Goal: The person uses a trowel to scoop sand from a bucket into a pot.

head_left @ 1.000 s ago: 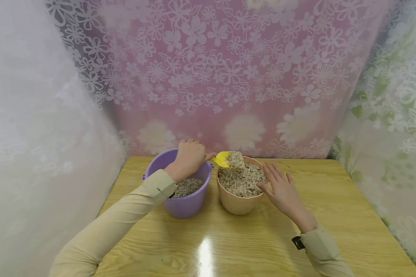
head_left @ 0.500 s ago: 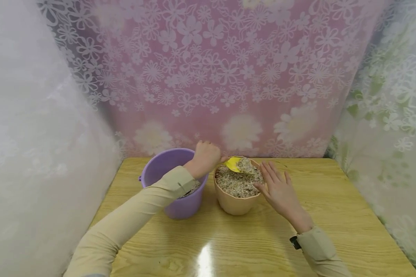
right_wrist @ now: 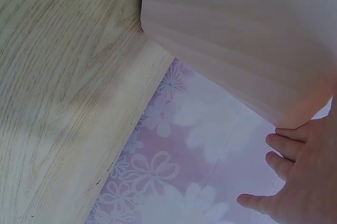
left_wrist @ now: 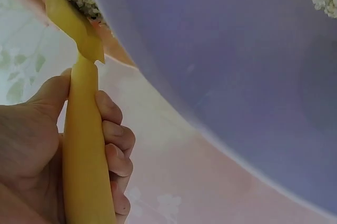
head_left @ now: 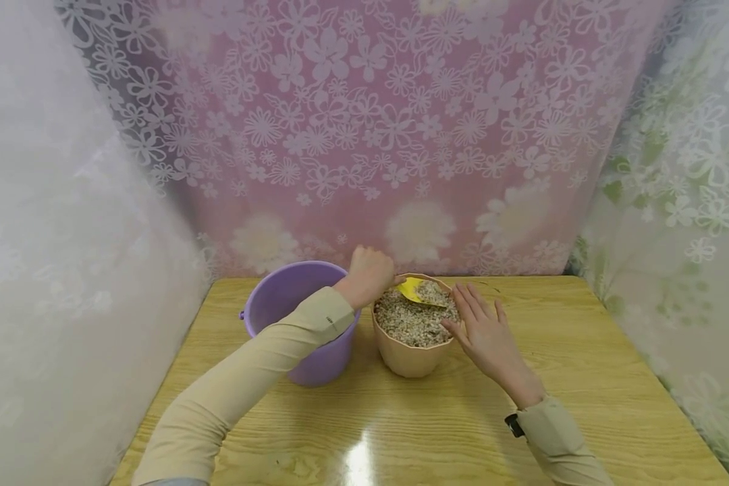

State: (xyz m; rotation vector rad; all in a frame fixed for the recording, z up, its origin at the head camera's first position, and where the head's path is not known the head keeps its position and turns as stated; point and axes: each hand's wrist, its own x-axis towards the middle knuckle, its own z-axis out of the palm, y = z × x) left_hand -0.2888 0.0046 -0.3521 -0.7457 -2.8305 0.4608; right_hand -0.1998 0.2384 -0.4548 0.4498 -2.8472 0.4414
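Note:
My left hand [head_left: 370,275] grips a small yellow hand shovel [head_left: 410,290]. In the left wrist view, fingers and thumb wrap round its thick handle [left_wrist: 84,139]. The blade lies low over the pale gravel [head_left: 410,327] that fills a peach faceted flowerpot [head_left: 408,361] close to the rim. Some gravel sits on the blade. At the pot's right side is my right hand [head_left: 486,341], fingers straight and touching near the rim; the right wrist view shows them against the pot's outer wall. My left forearm passes over a purple bucket [head_left: 322,368] and hides much of its inside.
The bucket stands just left of the pot, with a narrow gap between them. Both are near the back edge of the wooden table [head_left: 437,432]. A pink flowered curtain [head_left: 364,135] hangs behind, with pale sheets at both sides.
My left hand has moved right and carried the shovel from over the pot's left rim to low over the gravel inside. The right hand stays at the pot's side.

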